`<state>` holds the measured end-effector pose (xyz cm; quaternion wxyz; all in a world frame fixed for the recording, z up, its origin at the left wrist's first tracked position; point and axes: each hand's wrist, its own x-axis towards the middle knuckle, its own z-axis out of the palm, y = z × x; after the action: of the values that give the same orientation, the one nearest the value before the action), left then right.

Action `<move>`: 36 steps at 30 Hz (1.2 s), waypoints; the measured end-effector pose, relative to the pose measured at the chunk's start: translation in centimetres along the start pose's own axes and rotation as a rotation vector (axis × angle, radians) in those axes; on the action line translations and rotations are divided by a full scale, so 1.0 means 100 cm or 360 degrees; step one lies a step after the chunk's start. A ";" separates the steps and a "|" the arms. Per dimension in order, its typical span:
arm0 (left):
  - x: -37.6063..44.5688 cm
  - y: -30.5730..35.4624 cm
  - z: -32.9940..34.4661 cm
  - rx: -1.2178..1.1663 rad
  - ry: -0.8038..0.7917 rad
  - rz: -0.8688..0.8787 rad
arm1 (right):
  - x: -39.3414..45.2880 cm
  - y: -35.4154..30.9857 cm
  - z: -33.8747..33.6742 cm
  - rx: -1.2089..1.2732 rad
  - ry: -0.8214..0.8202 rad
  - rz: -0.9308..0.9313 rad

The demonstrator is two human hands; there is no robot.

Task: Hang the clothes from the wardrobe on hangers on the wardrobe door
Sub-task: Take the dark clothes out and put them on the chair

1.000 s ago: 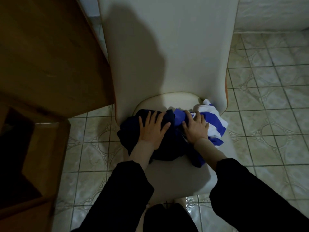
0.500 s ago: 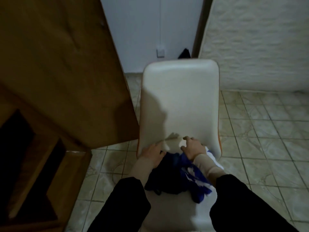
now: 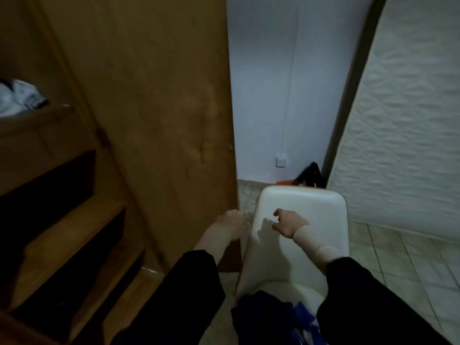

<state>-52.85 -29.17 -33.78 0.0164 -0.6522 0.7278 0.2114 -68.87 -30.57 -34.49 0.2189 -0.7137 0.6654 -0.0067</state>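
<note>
Item, clothes: a dark navy bundle with a blue-and-white piece beside it, heaped on the seat of a white chair; lay below and behind both hands, between the two black sleeves; touched by neither hand; probably parked there as a staging pile so both hands were free for hangers.

Item, left hand: raised at the lower edge of the wardrobe door, just beside the chair's left rim; grip loosely curled, holding nothing that could be seen; fingertips blurred, so contact with the door edge could not be told.

Item, right hand: held in front of the chair back, to the right of the left hand and apart from it; grip half curled, forefinger and thumb hooked forward, nothing between them; its shadow fell on the chair back just to its left.

Item, wardrobe shelves: wooden, stepped, well to the left of the left hand; a pale crumpled garment on the highest shelf, far up and left.

Item, surroundings: a wall socket and a dark object beyond the chair back, above the right hand; a quilted white panel to its right; tiled floor below that.

Obstruction, judged: no hanger in view; the chair stood close against the open door, likely crowding access to it.
</note>
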 end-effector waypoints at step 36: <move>-0.178 -0.240 -0.235 0.0129 0.0962 -0.0724 | -0.006 -0.377 -0.093 -0.0183 0.0100 -0.1148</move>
<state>-21.33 -21.56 -13.95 -0.1267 -0.8289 0.5441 -0.0286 -36.03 -32.08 -13.83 0.1415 -0.9130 0.3766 -0.0680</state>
